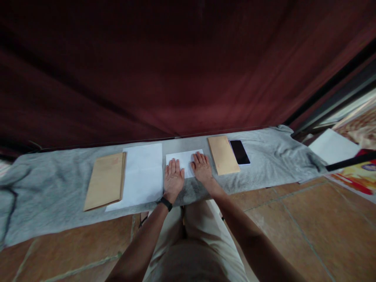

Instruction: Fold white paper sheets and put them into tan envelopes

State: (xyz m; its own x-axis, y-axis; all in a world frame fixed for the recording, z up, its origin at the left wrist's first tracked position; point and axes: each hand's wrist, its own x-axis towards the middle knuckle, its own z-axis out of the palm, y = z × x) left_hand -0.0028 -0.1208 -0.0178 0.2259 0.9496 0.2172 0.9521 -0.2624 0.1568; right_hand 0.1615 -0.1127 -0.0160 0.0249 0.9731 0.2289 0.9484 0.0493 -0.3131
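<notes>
A small folded white sheet (185,158) lies on the grey cloth (58,188) in front of me. My left hand (173,177) rests flat on its left part, fingers stretched out and together, with a black band on the wrist. My right hand (201,167) lies flat on its right part, fingers spread. Neither hand grips anything. To the left lies a larger white sheet (141,176) with a brown envelope (106,180) partly over it. To the right lie another brown envelope (223,155) and a black phone (239,152).
The grey cloth runs across a tiled floor (308,227), below a dark red curtain (176,70). At the far right are a white paper (333,147), a black bar (351,161) and colourful printed material (357,178). My legs in light trousers (194,243) are below.
</notes>
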